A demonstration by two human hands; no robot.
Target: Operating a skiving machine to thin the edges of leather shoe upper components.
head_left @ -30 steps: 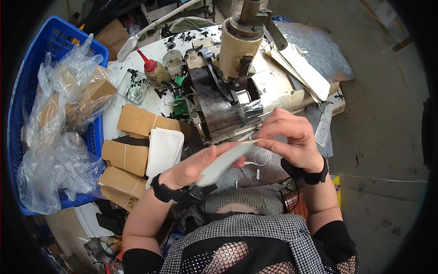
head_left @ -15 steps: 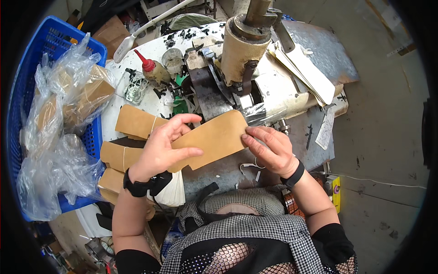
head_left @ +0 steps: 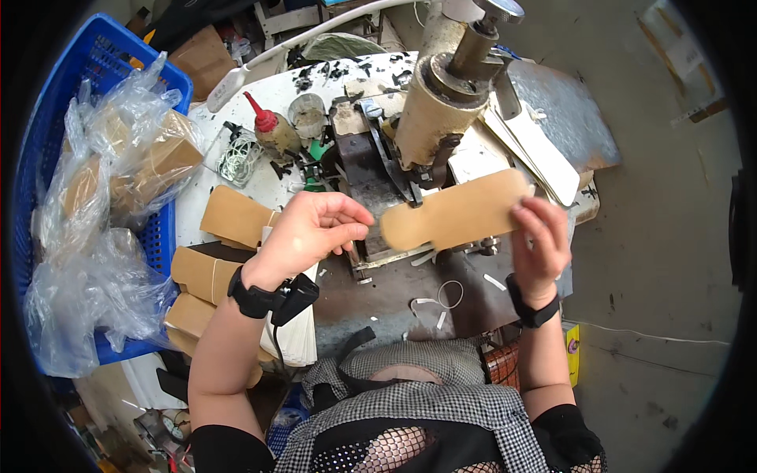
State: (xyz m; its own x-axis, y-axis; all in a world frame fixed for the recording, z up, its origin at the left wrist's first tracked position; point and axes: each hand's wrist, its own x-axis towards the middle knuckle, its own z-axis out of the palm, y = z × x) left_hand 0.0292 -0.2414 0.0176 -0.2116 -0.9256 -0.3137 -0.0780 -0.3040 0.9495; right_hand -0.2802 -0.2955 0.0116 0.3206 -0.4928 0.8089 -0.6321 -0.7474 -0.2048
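Observation:
A flat tan piece [head_left: 461, 213], like leather or card, has rounded ends and a notched narrower part; it is held in front of the machine [head_left: 438, 114], slightly blurred. My right hand [head_left: 542, 244] pinches its right end between thumb and fingers. Just off the piece's narrow left end is my left hand [head_left: 315, 232], with nothing in it, fingers bent and a small gap between thumb and forefinger. Near that hand, bundles of similar tan pieces [head_left: 236, 217] lie on the table, tied with thin bands, and a stack of white pieces [head_left: 300, 335] sits below.
A blue crate [head_left: 177, 252] with clear plastic bags [head_left: 71, 276] stands left. A red-tipped bottle [head_left: 276, 135], a clear cup [head_left: 307, 114] and tangled thread [head_left: 239, 158] are left of the machine. Long white pieces [head_left: 544, 162] lie behind it; a thread loop [head_left: 451, 294] lies in front.
My left hand has let go of the tan piece and drawn apart from it. My right hand has moved right with the piece, which has swung to show its narrow end.

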